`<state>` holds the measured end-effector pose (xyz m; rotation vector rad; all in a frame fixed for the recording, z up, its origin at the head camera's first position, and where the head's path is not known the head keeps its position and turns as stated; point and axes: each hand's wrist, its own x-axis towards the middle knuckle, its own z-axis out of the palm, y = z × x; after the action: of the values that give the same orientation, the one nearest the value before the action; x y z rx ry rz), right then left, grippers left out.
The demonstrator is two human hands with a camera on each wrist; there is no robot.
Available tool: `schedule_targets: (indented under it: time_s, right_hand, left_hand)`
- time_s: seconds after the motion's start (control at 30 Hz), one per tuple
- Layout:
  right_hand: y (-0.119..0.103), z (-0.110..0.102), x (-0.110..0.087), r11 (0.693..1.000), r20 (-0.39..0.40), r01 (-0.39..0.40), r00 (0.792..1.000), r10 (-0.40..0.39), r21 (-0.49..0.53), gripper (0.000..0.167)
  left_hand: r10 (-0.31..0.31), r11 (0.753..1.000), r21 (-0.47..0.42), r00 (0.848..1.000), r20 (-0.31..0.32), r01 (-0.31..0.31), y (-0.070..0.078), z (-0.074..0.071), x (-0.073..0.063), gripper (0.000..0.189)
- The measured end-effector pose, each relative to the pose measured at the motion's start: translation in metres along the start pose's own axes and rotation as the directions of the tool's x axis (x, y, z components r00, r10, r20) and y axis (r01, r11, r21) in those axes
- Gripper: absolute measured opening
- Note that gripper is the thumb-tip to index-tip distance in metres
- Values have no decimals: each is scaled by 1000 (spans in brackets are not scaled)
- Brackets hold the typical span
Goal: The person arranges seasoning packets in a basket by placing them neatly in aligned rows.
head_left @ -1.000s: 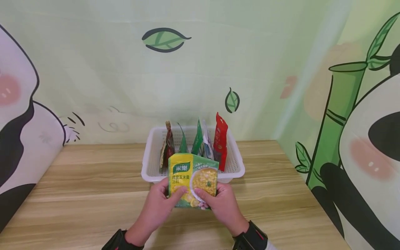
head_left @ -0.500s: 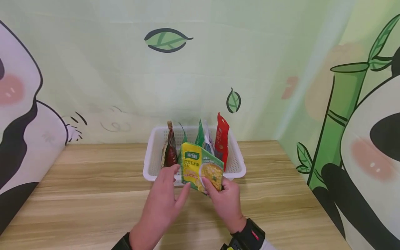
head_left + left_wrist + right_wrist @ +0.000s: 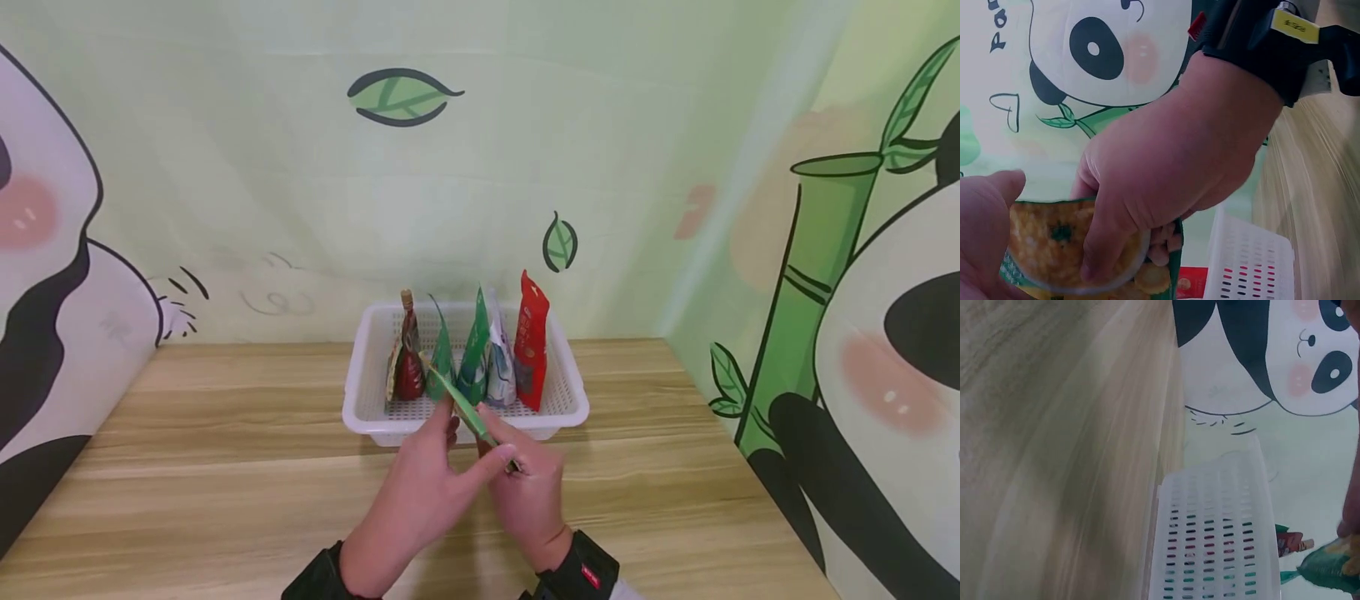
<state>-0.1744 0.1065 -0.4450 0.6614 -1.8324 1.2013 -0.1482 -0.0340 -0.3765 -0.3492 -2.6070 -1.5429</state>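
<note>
A yellow-and-green soup mix packet [image 3: 467, 410] is seen nearly edge-on in the head view, tilted above the basket's front rim. My right hand [image 3: 528, 483] pinches it at its near end. In the left wrist view the right thumb lies across the bowl picture on the packet [image 3: 1047, 231]. My left hand [image 3: 431, 492] is at the packet's left side, thumb stretched out and fingertips close to its far part. Whether those fingertips touch it is hidden. Part of the packet [image 3: 1329, 569] shows at the right edge of the right wrist view.
A white perforated basket [image 3: 358, 408] stands on the wooden table [image 3: 225, 467] against the printed wall cloth. Upright in it are a dark red pouch [image 3: 409, 358], green packets [image 3: 474, 354], a white-blue packet [image 3: 501, 367] and a red bag [image 3: 531, 342].
My left hand let go of the packet, then came back beside it. The right hand turned the packet from facing me to nearly edge-on. The basket's contents look the same.
</note>
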Motion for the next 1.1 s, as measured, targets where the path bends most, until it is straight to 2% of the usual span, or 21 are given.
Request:
schedule_targets:
  time_s: [0.1, 0.23, 0.37, 0.47, 0.6, 0.73, 0.8, 0.87, 1.03, 1.1]
  right_hand:
    - [-1, 4, -2, 1000, 3, 17, 1000, -17, 5, 46]
    - [-5, 7, -7, 1000, 43, -3, 999, 3, 9, 52]
    - [-10, 8, -11, 998, 124, -66, 990, 65, 6, 59]
    - [-14, 8, -13, 996, 187, -83, 978, 89, -38, 61]
    - [-19, 7, -13, 993, 252, -47, 965, 73, -109, 66]
    - [-22, 5, -11, 990, 307, -13, 950, 55, -138, 77]
    - [-22, 4, -10, 990, 345, -17, 936, 66, -143, 80]
    - [-23, 1, -7, 989, 399, -38, 912, 94, -145, 81]
    - [-18, -9, 10, 979, 540, -136, 819, 196, -150, 76]
    - [-11, -13, 21, 972, 564, -152, 794, 227, -177, 72]
  left_hand:
    - [0, 998, -56, 1000, 14, 1, 0, 1, 0, 83]
    - [6, 998, -63, 1000, 24, -4, -2, 0, 1, 73]
    - [13, 1000, -29, 1000, 5, -13, -4, -3, 1, 63]
    - [12, 1000, 3, 1000, -25, -12, -6, -4, -1, 51]
    - [32, 998, 58, 997, -75, -27, -9, -5, -2, 31]
    - [46, 994, 106, 995, -93, -36, -11, -8, -2, 24]
    - [43, 992, 121, 994, -98, -31, -13, -10, -2, 27]
    - [53, 990, 138, 993, -109, -37, -14, -12, -2, 28]
    - [124, 971, 223, 978, -168, -84, -18, -18, -1, 24]
    - [134, 965, 246, 973, -186, -86, -20, -21, -1, 22]
